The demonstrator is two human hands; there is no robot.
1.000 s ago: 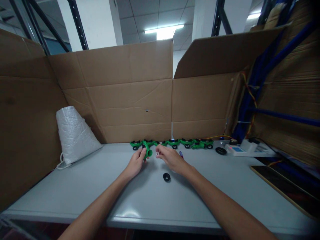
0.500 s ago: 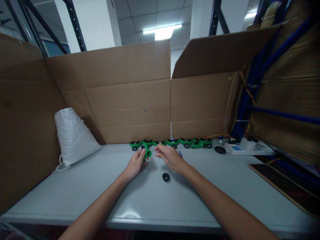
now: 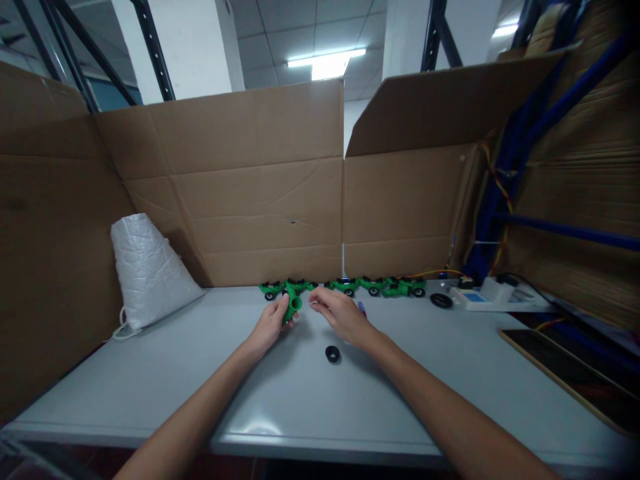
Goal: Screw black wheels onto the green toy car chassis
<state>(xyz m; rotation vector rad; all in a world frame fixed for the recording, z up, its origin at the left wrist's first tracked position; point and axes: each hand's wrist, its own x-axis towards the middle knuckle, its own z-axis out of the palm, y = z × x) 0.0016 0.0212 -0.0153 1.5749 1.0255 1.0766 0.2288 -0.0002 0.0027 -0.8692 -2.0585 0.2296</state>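
Head view: black ring (image 3: pixel 333 354) is lying on the desk (image 3: pixel 280 393), front-edge side of the hands. Left hand (image 3: pixel 271 323)'s gripping a green part (image 3: pixel 289 312), opening facing frontward; right hand (image 3: pixel 343 316)'s hovering just right, apart, kinda pinching something pale (image 3: pixel 313 304). Green toy cars (image 3: pixel 373 285) are lining the back edge.

Workshop-like space, cardboard partitions (image 3: pixel 250 200), grey worktop (image 3: pixel 280 400), blue metal racking (image 3: pixel 489 230), power strip (image 3: pixel 530 299), fluorescent ceiling light (image 3: pixel 327 57)

Green part (image 3: pixel 291 309), tube-like, round open end facing camera, gripped in left hand (image 3: pixel 271 325) above counter (image 3: pixel 280 393). Small white piece (image 3: pixel 313 304), mostly hidden by fingers, pinched in right hand (image 3: pixel 343 316), apart from green part.
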